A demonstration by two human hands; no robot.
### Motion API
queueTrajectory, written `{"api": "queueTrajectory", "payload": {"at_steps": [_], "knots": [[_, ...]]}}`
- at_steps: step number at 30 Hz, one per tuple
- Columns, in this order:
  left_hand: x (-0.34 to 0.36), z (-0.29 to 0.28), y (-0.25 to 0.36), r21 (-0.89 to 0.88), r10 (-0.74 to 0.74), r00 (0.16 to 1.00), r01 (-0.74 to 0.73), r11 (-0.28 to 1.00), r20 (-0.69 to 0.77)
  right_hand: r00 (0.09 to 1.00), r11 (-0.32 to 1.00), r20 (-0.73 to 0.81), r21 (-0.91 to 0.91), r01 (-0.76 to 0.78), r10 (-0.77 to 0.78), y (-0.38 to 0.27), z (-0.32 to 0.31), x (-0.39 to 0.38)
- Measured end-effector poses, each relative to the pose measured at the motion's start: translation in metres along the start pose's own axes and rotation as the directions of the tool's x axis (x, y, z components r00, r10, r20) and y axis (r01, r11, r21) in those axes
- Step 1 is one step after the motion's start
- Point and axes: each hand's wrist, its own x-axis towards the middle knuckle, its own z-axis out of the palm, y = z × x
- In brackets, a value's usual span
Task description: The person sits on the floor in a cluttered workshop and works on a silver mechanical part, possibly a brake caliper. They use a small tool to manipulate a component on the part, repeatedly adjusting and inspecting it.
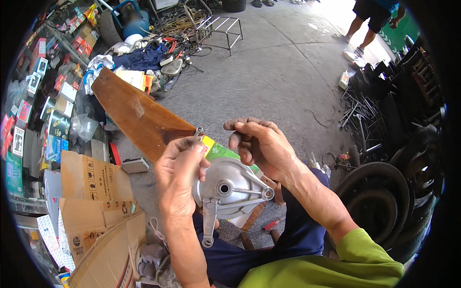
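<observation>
My left hand is closed, its thumb and fingertips pinching a small metal piece with a ring-shaped end that sticks up above them. To its right is my right hand, fingers curled in and thumb against the index finger; whatever it may hold is too hidden to make out. Below both hands, over my lap, rests a round silver brake plate with a dark centre hole and a metal brake lever pointing down. The left fingers overlap the plate's edge. Behind it shows a green and yellow package.
A long brown wooden board slants away to the far left. Cardboard boxes and a glass case of small packages line the left. Tyres and loose metal rods lie right. Far off are a metal stool frame and a person.
</observation>
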Motion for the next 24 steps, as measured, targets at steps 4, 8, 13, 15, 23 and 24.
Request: {"api": "queueTrajectory", "payload": {"at_steps": [4, 8, 13, 15, 23, 24], "knots": [[0.001, -0.009, -0.004, 0.069, 0.062, 0.994, -0.056, 0.996, -0.086, 0.999, 1.000, 0.044, 0.000, 0.005, -0.005, 0.001, -0.001, -0.001], [0.003, -0.014, -0.007, -0.011, 0.041, 0.985, -0.044, 0.999, -0.168, 0.998, 1.000, 0.057, -0.007, 0.006, -0.006, 0.002, 0.000, -0.001], [0.004, -0.002, -0.003, 0.054, 0.148, 0.986, -0.144, 0.988, -0.073, 0.999, 0.998, -0.032, -0.057, 0.019, -0.021, -0.001, 0.000, -0.006], [0.005, -0.003, -0.006, 0.038, 0.108, 0.986, -0.104, 0.994, -0.127, 1.000, 0.989, -0.013, -0.147, 0.027, -0.029, -0.003, -0.001, -0.005], [0.018, -0.041, -0.010, -0.366, 0.078, 0.933, 0.060, 0.929, 0.352, 0.993, 0.985, 0.116, -0.165, 0.044, -0.025, -0.002, -0.004, -0.005], [0.015, -0.050, -0.009, -0.365, 0.084, 0.917, 0.070, 0.928, 0.390, 0.991, 0.980, 0.128, -0.187, 0.063, -0.040, -0.004, -0.002, -0.005]]}}
